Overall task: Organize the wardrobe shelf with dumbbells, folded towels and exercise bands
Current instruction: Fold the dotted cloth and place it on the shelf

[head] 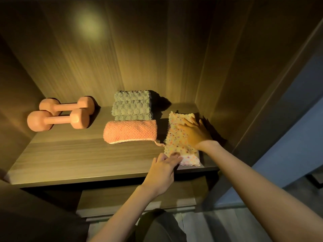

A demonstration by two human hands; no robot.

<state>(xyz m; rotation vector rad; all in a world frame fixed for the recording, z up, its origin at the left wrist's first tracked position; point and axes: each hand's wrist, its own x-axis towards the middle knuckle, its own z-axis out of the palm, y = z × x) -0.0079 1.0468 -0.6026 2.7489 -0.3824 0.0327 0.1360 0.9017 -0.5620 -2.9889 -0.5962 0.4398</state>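
The folded spotted towel [174, 137], cream with small coloured dots and a scalloped edge, lies at the right end of the wardrobe shelf [70, 154], its long side running front to back and its near end close to the shelf's front edge. The right hand [195, 131] lies flat on top of it, palm down, fingers spread and straight. The left hand [161, 170] reaches in from the front and rests nearly straight fingers on the towel's near left corner; whether the thumb pinches the cloth there cannot be told.

Just left of it lies a folded orange towel [130, 131], whose hanging loop [160, 144] touches the spotted towel's edge. Behind the orange towel, against it, sits a folded green towel [132, 106] with a bumpy weave.

At the left end of the shelf, well apart from the towels, two orange dumbbells lie parallel, the front dumbbell [58, 119] just beside the back dumbbell [66, 104], near the wooden back panel [122, 58].
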